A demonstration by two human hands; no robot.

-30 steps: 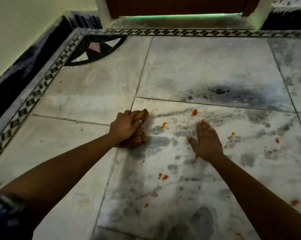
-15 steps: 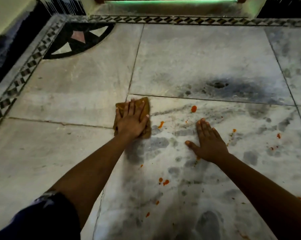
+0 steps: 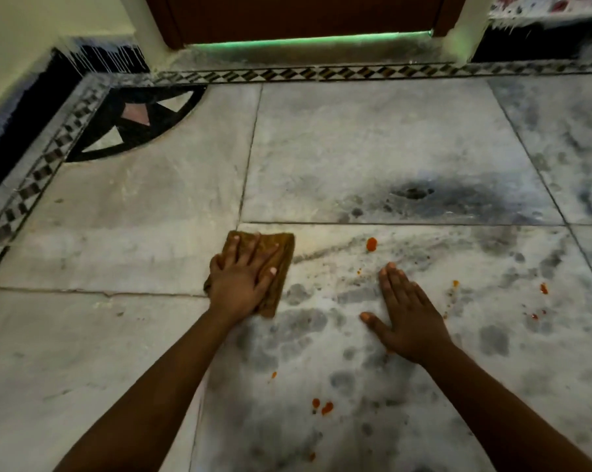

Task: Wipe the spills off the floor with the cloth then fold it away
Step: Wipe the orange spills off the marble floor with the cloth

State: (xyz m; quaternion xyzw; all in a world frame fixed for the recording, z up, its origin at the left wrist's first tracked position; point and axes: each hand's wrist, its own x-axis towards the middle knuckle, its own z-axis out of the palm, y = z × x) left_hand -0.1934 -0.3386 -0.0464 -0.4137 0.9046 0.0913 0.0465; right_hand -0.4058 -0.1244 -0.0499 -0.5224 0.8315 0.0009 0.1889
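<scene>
**Cloth flat under your left hand, spills to its right**

The floor (image 3: 356, 137) fills your view: pale marble slabs with grey veining, dark smudges and thin joints. A checkered border (image 3: 308, 73) runs along its far and left edges, and a black quarter-circle inlay (image 3: 131, 127) sits in the far-left corner. Beyond the border stands a brown door (image 3: 301, 15) with a green glow along its foot. No writing or label is readable anywhere.

Your forearms reach in from below. Your left hand (image 3: 242, 281) lies flat on the cloth (image 3: 279, 264), fingers straight and a little spread, pressing it to the floor, not clenched round it. The cloth is a brown, roughly square pad at the far-left corner of the near slab, just beside the joints.

Your right hand (image 3: 408, 321) rests palm-down on bare marble, near the cloth but apart from it, fingers straight and together, thumb out, holding nothing.

Orange spills (image 3: 371, 244) dot the slab: one blob beyond your right hand, specks to its right, and a pair (image 3: 323, 407) between your forearms.
</scene>
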